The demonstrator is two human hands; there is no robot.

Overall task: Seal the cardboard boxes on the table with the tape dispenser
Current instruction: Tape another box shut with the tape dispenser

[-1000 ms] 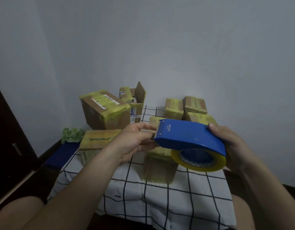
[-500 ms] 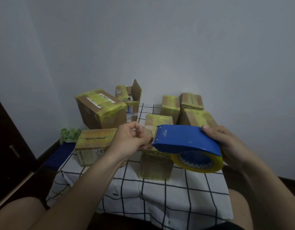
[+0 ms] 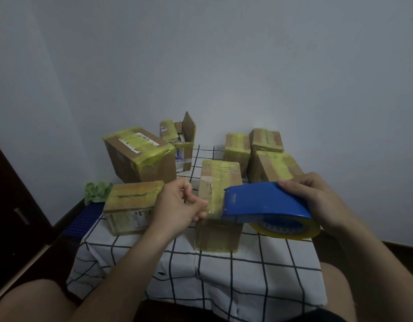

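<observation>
My right hand (image 3: 317, 201) grips the dispenser (image 3: 263, 202) near the middle box (image 3: 220, 180) on the surface (image 3: 224, 275). My left hand (image 3: 175, 205) pinches the tape end (image 3: 213, 206) between its fingers (image 3: 198, 203). I should pull it taut, then press it flat.

**A plain room at home, turned packing corner**

Bare pale walls (image 3: 247, 66) meet in a corner. A small bench (image 3: 224, 275) under a checked cloth (image 3: 131, 263) carries taped cardboard boxes (image 3: 140, 156). Dark wooden furniture (image 3: 12, 205) stands left.
</observation>
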